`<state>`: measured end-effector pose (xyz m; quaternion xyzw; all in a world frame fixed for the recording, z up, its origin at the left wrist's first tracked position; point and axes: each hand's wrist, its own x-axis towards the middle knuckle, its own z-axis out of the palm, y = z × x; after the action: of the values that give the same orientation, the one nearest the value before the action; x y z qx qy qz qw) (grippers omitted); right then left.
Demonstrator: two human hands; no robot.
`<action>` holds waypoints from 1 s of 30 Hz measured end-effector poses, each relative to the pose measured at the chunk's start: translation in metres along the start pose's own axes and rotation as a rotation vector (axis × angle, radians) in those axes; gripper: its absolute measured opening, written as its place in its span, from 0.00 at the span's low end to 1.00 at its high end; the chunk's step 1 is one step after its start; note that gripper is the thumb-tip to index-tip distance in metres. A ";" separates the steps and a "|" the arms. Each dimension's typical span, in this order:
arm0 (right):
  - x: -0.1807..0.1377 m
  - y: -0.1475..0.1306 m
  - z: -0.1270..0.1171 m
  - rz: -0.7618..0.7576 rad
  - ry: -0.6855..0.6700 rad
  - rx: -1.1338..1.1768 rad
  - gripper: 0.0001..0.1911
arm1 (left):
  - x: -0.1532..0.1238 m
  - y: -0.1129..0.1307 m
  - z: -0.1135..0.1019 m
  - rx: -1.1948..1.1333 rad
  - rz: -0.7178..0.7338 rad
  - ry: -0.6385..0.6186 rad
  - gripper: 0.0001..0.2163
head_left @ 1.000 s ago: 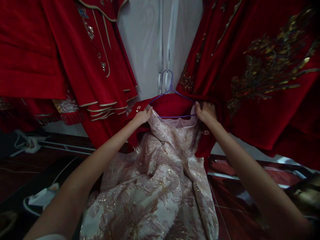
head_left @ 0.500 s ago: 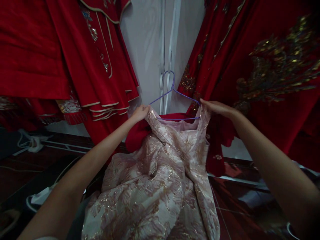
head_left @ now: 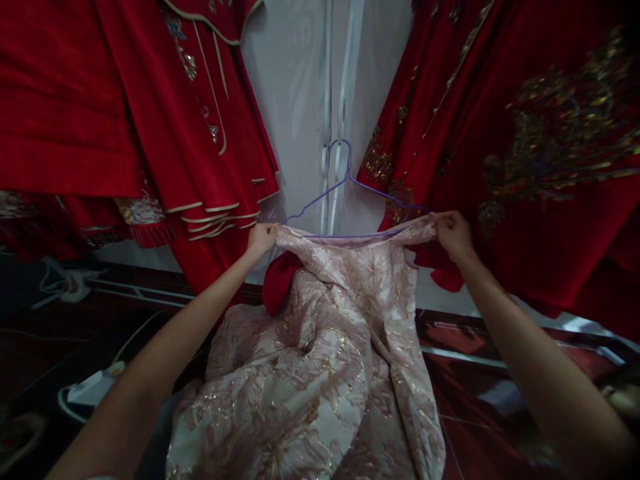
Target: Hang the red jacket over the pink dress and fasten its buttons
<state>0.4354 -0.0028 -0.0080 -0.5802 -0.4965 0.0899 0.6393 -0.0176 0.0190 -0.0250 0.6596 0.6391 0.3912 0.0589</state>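
Observation:
A pale pink brocade garment with gold flower pattern hangs from a thin purple wire hanger and falls toward me. My left hand is closed on the garment's left upper corner at the hanger's end. My right hand pinches the right upper corner and stretches the top edge out wide. A bit of red velvet cloth shows behind the pink garment, below my left hand.
Red velvet robes with cream trim hang on the left, and red robes with gold embroidery on the right. A white wall with white ribbons lies between them. On the dark red floor lie a white power strip and cables.
Both hands moved apart, pulling the pink garment's top edge out wide along the hanger. The red cloth that lay over the hanger has slipped down behind the pink garment.

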 end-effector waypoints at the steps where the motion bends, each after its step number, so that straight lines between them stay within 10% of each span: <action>1: -0.008 0.007 -0.002 0.058 -0.012 0.011 0.01 | -0.007 -0.005 0.000 0.008 -0.026 -0.035 0.17; 6: -0.055 0.008 0.000 0.172 -0.267 0.088 0.10 | -0.039 0.000 0.009 -0.046 0.056 0.057 0.19; 10: -0.066 -0.033 0.016 -0.067 -0.362 0.087 0.14 | -0.047 0.044 0.024 -0.072 0.369 0.110 0.19; 16: -0.067 -0.075 0.030 -0.429 -0.186 -0.100 0.12 | -0.048 0.084 0.060 0.113 0.760 -0.079 0.15; 30: -0.031 0.007 -0.010 -0.192 0.363 -0.088 0.07 | -0.082 0.073 0.049 0.278 0.772 -0.052 0.15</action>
<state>0.4310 -0.0289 -0.0280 -0.5645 -0.4295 -0.0992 0.6979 0.0795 -0.0459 -0.0531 0.8622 0.3899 0.2777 -0.1658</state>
